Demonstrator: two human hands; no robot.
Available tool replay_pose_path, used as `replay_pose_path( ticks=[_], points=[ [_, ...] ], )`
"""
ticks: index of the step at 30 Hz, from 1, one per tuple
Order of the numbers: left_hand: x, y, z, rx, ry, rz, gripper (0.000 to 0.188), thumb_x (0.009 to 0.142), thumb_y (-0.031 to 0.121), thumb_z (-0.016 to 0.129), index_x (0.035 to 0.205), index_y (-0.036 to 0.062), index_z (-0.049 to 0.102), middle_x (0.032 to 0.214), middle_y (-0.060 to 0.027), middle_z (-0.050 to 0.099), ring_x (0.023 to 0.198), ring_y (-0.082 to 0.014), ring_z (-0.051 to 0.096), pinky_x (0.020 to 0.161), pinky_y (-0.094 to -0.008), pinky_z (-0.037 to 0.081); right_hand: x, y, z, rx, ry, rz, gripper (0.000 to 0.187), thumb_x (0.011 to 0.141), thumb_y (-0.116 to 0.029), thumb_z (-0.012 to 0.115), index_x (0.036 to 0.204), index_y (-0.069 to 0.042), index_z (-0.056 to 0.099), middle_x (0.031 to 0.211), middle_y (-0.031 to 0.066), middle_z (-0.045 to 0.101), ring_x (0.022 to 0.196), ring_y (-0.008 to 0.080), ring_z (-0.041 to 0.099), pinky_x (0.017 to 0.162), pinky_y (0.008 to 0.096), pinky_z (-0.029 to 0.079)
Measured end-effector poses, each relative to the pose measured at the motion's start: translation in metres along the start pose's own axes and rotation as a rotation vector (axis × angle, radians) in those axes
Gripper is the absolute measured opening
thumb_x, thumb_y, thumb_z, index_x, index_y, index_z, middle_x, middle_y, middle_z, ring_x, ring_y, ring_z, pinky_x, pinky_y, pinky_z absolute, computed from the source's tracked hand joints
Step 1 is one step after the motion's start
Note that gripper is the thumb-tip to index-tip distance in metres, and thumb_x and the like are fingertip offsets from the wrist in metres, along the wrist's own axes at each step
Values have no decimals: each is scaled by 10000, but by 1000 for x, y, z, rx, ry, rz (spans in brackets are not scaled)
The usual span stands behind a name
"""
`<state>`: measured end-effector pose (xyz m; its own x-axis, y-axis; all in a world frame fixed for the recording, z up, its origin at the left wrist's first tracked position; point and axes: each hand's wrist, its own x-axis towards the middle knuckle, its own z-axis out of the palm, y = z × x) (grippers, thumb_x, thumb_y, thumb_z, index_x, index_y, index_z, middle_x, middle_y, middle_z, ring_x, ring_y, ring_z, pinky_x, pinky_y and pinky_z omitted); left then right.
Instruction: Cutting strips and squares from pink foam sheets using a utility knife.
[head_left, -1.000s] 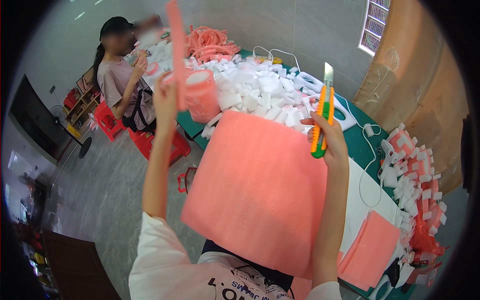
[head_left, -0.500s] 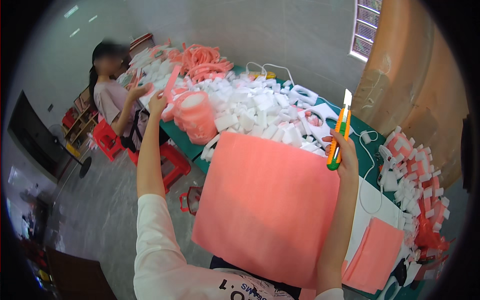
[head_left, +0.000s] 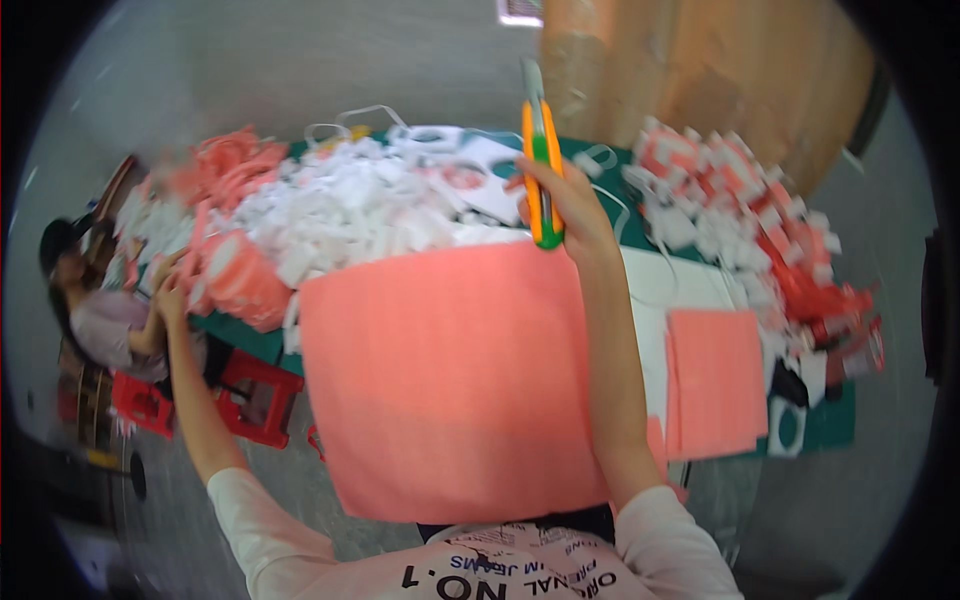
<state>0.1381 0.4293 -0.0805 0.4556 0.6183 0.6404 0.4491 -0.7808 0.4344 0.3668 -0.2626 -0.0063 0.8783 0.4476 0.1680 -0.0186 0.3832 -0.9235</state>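
Right hand: the fingers and thumb of the right hand (head_left: 572,205) close around the handle of a cutter (head_left: 544,185), raised above the table (head_left: 832,425).
Cutter: orange and green, held nearly upright, its blade out and pointing away from the person.
Left hand: the left hand (head_left: 171,299) reaches far out to the left, just beside a co-worker's hand (head_left: 166,270); blur hides its grip, so I cannot tell whether it is spread or pinching anything.
Pink sheet: a broad pink foam sheet (head_left: 450,390) lies in front of the person, reaching from near the white foam heap (head_left: 345,210) to the waist; the right forearm passes over its right side.
Left of the heap: a pink roll (head_left: 245,278) leans by the table's edge, with a pile of pink strips (head_left: 236,166) behind it.
Right side: folded pink foam (head_left: 714,385) overlaps a white board (head_left: 645,305); beyond lie pink pieces with white blocks (head_left: 735,165) and a red plastic bag (head_left: 808,288).
Co-worker: a person in a dark cap (head_left: 62,242) is at the table's left end, near a red stool (head_left: 265,405).
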Motion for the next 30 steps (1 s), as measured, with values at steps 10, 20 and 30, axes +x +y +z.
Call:
replay_pose_path(
  ticks=[10, 20, 30],
  points=[
    [-80, 318, -48, -82, 408, 648, 271, 773, 34, 496, 1032, 0, 565, 1024, -129, 582, 978, -266, 521, 869, -334, 383, -84, -92, -21, -87, 482, -843, 256, 899, -283, 432, 969, -39, 397, 740, 135, 564, 529, 159, 549, 459, 279, 463],
    [-315, 500, 84, -106, -796, 1014, 836, 675, 608, 542, 1306, 102, 327, 1361, -250, 184, 1259, -451, 125, 1021, -536, 86, -118, -119, 20, -467, 354, -944, 351, 907, -359, 390, 998, -22, 358, 698, 146, 542, 418, 150, 487, 388, 244, 402],
    [-308, 509, 120, -294, -936, 764, 475, 772, 376, 523, 1173, 128, 464, 1244, -212, 376, 1092, -392, 372, 991, -461, 236, -108, 21, -39, -1101, 239, 74, 379, 822, -139, 479, 1155, -24, 338, 663, 273, 553, 593, 440, 542, 512, 483, 423]
  ],
)
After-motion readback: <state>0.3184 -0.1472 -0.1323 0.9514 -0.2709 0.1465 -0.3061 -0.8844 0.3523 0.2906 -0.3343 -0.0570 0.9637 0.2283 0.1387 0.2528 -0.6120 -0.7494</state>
